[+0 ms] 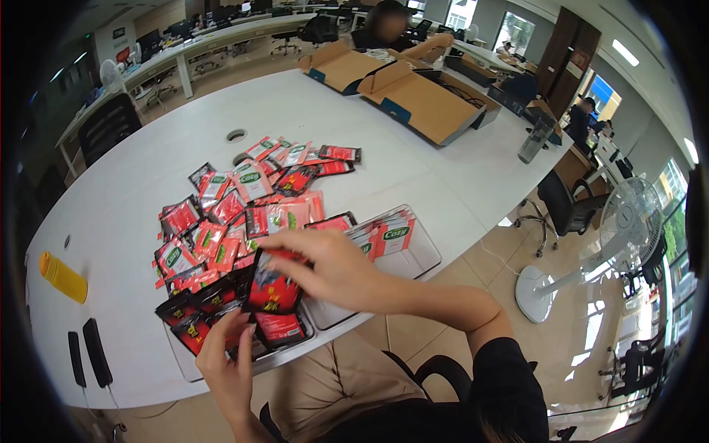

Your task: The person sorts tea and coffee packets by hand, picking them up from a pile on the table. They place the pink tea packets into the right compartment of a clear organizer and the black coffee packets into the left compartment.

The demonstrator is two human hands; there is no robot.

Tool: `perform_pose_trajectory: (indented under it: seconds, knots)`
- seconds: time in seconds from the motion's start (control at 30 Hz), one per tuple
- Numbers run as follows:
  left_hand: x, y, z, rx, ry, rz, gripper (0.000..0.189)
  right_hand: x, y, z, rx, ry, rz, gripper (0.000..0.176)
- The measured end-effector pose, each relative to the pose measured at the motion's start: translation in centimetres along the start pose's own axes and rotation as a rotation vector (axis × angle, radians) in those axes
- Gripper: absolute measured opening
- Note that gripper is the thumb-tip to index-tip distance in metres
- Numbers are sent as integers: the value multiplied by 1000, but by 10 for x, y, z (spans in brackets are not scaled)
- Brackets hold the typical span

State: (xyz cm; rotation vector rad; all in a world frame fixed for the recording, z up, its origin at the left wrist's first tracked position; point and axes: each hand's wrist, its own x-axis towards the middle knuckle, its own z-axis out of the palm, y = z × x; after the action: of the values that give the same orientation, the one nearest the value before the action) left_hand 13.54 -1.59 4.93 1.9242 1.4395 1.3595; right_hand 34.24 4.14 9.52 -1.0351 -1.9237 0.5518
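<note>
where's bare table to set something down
Bare tabletop lies between the packet pile and the cardboard boxes, and between the pile and the yellow bottle. Crowded: the pile and the trays by the left hand and right hand.

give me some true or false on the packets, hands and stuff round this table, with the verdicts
1. The right hand holds a black and red packet. True.
2. The yellow bottle is on the floor. False: it is on the table.
3. The cardboard boxes are open. True.
4. The white fan stands on the table. False: it stands on the floor.
5. Some packets read "Cozy". True.
</note>
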Motion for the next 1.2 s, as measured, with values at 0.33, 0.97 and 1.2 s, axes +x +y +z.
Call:
perform_pose_trajectory:
  seconds: [0.33,0.97,1.2]
  knots:
    - [1,-6,-7,-11,-37,17,21,8,5,-2,229,-41,216,21]
    - [-4,-13,-21,-411,86,-62,19,-19,-29,23,221,-140,-99,25]
    - [11,1,-21,-4,105,114,14,-8,-29,-2,-98,-5,-130,26]
